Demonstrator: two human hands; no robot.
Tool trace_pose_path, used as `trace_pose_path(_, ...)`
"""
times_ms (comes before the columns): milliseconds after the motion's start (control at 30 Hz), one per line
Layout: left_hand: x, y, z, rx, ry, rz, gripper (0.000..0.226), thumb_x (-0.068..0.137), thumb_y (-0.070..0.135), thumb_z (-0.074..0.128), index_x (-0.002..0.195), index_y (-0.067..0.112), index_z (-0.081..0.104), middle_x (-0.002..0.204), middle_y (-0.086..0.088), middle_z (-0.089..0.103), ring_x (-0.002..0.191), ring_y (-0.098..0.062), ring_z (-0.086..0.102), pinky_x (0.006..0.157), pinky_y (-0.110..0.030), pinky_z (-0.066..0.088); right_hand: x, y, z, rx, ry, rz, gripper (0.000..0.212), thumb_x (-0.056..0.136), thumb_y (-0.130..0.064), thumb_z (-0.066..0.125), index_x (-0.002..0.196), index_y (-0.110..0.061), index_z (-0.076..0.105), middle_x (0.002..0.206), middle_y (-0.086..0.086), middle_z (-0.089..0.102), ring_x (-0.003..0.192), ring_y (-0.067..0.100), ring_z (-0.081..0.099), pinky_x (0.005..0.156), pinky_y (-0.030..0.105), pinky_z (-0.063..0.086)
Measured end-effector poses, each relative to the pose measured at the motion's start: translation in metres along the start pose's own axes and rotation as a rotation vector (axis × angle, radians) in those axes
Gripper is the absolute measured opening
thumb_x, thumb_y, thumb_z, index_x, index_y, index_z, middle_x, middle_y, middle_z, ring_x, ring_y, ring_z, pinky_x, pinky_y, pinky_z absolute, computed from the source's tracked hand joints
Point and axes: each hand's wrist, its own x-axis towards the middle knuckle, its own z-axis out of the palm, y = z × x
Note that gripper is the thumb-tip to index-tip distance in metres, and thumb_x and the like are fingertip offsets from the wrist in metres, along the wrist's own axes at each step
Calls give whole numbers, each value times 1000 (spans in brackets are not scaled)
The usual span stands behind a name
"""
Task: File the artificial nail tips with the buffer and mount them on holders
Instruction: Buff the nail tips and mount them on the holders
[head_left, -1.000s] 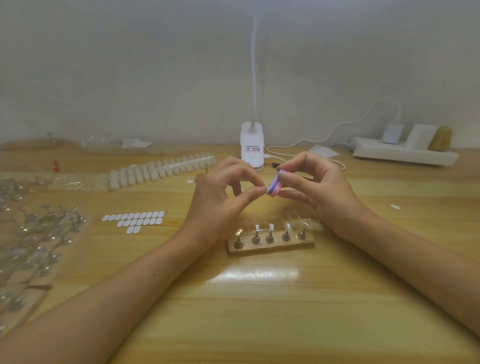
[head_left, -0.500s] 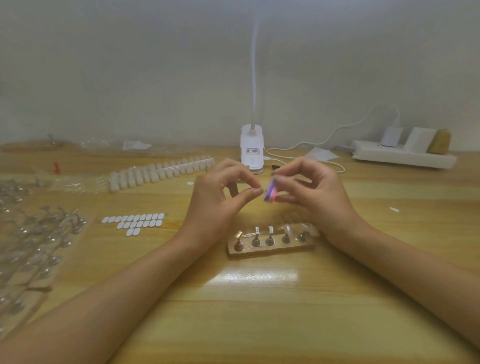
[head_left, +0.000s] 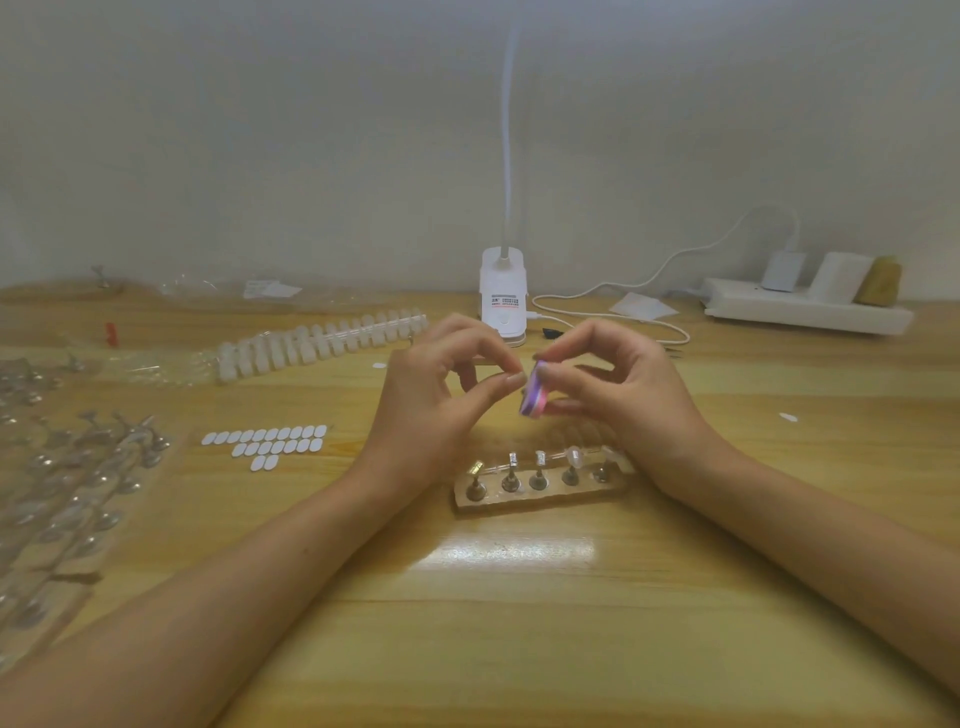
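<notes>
Buffer (head_left: 532, 391) leftward, nail tip hidden

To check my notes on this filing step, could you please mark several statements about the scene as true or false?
The right hand holds the buffer. True.
The wooden stand carries five holders. True.
The strip of nail tips lies right of the stand. False: it lies to its left, farther back.
The left hand rests on the wooden stand. False: it is raised above it, fingertips pinched beside the buffer.
</notes>
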Motion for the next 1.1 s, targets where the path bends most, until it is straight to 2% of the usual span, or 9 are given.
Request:
trace_pose_path(100, 0, 1, 0, -12, -13, -10, 5, 83, 11, 76, 81, 14, 73, 93, 5, 64, 84, -15, 59, 71, -26, 50, 4, -1, -5, 34, 139, -28, 11, 87, -9, 71, 94, -4, 64, 88, -2, 70, 84, 18, 74, 73, 28, 60)
trace_pose_path(233, 0, 0, 0, -4, -10, -20, 3, 84, 11, 76, 82, 11, 73, 93, 3, 64, 83, -14, 59, 71, -26, 50, 0, 2, -2, 10, -22, 19, 12, 84, -11, 73, 92, -6, 66, 93, 4, 71, 83, 22, 74, 70, 27, 60)
trace_pose_path(333, 0, 0, 0, -8, -17, -35, 3, 83, 12, 76, 82, 13, 73, 94, 3, 65, 83, -13, 58, 71, -23, 49, 4, 2, -4, 46, 132, -31, 13, 88, -8, 70, 96, -1, 62, 89, 0, 69, 84, 19, 74, 71, 24, 59)
trace_pose_path(467, -1, 2, 1, -3, -45, -17, 3, 83, 10, 77, 82, 12, 74, 92, 3, 65, 86, -9, 58, 70, -19, 47, 6, 5, -9, 17, 39, 15, 12, 88, -8, 70, 94, -3, 62, 101, 8, 65, 89, 17, 73, 76, 30, 60)
trace_pose_path(733, -2, 3, 1, -13, -36, -23, 2, 84, 11, 76, 83, 12, 73, 93, 2, 65, 86, -10, 58, 70, -20, 48, 6, 4, -10, -20, 1, 20, 18, 85, -13, 73, 95, -4, 63, 97, 1, 67, 89, 22, 73, 78, 34, 61)
trace_pose_path(800, -1, 3, 1, -16, -16, -37, 3, 84, 11, 75, 82, 12, 73, 94, 3, 65, 83, -9, 58, 70, -19, 48, 6, 3, -11, -47, 19, 33, 14, 86, -11, 73, 94, -5, 63, 98, 4, 68, 88, 22, 74, 79, 37, 62)
trace_pose_path(900, -1, 3, 0, -7, 1, -37, 3, 84, 11, 75, 82, 12, 73, 94, 3, 65, 82, -10, 58, 69, -22, 49, 2, 4, -6, -40, -89, 64, 15, 86, -14, 73, 94, -7, 62, 99, 12, 72, 87, 27, 75, 74, 37, 62)
trace_pose_path(1033, -1, 3, 1, -27, -30, -32, 4, 84, 10, 76, 81, 13, 73, 93, 3, 65, 85, -13, 59, 71, -24, 49, 6, 1, -9, -31, 75, -16, 15, 90, -9, 68, 99, 2, 61, 86, -6, 71, 83, 15, 74, 71, 25, 59)
trace_pose_path(1100, -1, 2, 1, -35, -17, -33, 4, 84, 10, 76, 81, 12, 73, 93, 2, 65, 84, -14, 59, 71, -26, 49, 5, -1, -9, -20, 33, -5, 17, 88, -10, 69, 97, 1, 61, 83, -8, 71, 81, 14, 73, 70, 23, 58)
